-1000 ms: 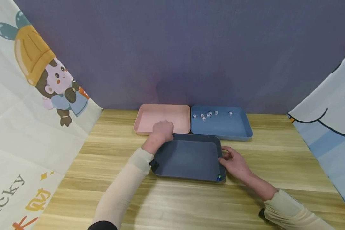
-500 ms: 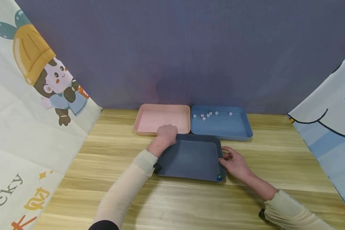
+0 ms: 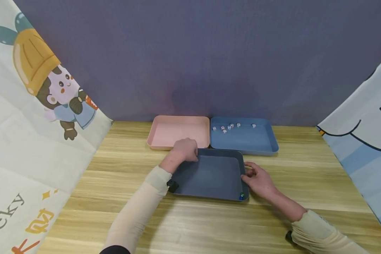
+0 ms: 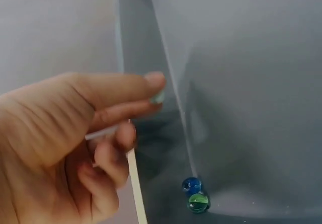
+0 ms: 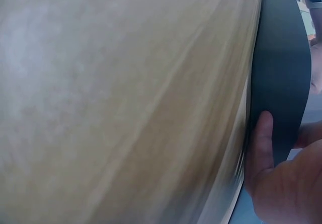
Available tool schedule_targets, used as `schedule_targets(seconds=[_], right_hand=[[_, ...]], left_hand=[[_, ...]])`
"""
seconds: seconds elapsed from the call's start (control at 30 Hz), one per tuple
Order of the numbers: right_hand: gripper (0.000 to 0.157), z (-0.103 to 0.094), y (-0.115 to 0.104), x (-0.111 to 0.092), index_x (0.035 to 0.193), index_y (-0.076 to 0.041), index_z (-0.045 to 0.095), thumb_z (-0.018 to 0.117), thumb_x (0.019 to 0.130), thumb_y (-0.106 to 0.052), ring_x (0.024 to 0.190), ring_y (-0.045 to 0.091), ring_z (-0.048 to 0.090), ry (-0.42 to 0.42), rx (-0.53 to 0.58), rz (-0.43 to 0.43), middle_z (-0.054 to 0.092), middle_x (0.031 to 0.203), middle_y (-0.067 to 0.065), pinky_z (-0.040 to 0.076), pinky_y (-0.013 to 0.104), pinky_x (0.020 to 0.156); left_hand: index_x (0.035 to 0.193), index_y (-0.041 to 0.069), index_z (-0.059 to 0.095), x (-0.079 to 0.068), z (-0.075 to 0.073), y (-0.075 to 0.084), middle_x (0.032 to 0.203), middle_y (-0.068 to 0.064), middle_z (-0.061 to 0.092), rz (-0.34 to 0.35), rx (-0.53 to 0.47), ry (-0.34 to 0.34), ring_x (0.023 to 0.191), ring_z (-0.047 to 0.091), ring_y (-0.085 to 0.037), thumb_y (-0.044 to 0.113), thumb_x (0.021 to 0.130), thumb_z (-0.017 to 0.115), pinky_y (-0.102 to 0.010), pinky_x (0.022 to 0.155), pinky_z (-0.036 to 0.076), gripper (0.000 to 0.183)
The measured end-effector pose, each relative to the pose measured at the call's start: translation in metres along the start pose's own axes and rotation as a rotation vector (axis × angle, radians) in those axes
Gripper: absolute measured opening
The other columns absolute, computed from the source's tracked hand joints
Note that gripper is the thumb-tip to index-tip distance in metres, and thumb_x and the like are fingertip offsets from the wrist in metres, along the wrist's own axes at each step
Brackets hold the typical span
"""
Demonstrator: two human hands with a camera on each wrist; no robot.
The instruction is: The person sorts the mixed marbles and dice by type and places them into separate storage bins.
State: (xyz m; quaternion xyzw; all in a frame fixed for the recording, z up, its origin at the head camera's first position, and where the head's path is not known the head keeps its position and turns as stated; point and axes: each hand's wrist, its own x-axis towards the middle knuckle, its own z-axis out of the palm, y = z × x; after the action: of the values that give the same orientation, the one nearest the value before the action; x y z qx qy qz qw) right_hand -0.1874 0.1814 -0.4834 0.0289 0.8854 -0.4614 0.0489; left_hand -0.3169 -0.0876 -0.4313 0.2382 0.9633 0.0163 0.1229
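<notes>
Three trays (image 3: 216, 173), wood-grain tabletop (image 3: 203, 225), backdrop (image 3: 190, 56)

"What's being worn?"
"A cream left sleeve (image 3: 131, 215), lightly creased, and a similar right sleeve (image 3: 341, 244), more wrinkled."
"And the ends?"
"A pale left cuff (image 3: 158, 179) with a blocky black device (image 3: 173, 186); a pale right cuff (image 3: 314, 225) with another dark device (image 3: 290, 238)."

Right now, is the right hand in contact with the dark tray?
Touching: in the right wrist view, a finger of the right hand lies against the outer wall of the dark tray.
</notes>
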Motion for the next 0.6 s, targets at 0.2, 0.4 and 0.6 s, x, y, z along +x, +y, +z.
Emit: schedule_targets(seconds=[0.2, 0.4, 0.6], right_hand=[[0.052, 0.000, -0.001, -0.001, 0.129, -0.008, 0.040, 0.061, 0.083, -0.017, 0.072, 0.018, 0.056, -0.012, 0.031, 0.014, 0.059, 0.097, 0.012, 0.045, 0.031, 0.055], [0.051, 0.001, -0.003, -0.002, 0.129, -0.008, 0.040, 0.061, 0.083, -0.014, 0.066, 0.019, 0.057, -0.012, 0.053, 0.026, 0.058, 0.097, 0.014, 0.046, 0.032, 0.052], [0.051, 0.001, -0.005, -0.002, 0.129, -0.007, 0.040, 0.061, 0.082, -0.014, 0.068, 0.019, 0.058, -0.008, 0.051, 0.031, 0.058, 0.098, 0.015, 0.046, 0.031, 0.053]], left_hand=[[0.071, 0.031, 0.068, -0.003, -0.004, -0.005, 0.073, 0.017, 0.058, 0.155, -0.219, 0.042, 0.064, 0.052, -0.006, 0.037, 0.069, 0.073, -0.027, 0.059, 0.043, 0.009], [0.085, 0.020, 0.071, -0.002, -0.001, -0.014, 0.065, 0.007, 0.059, 0.308, -0.504, 0.035, 0.054, 0.050, -0.010, 0.029, 0.071, 0.074, -0.025, 0.052, 0.041, 0.017], [0.092, 0.011, 0.071, -0.001, 0.005, -0.019, 0.062, -0.002, 0.059, 0.392, -0.750, 0.074, 0.051, 0.048, -0.015, 0.028, 0.072, 0.073, -0.025, 0.048, 0.038, 0.027]])
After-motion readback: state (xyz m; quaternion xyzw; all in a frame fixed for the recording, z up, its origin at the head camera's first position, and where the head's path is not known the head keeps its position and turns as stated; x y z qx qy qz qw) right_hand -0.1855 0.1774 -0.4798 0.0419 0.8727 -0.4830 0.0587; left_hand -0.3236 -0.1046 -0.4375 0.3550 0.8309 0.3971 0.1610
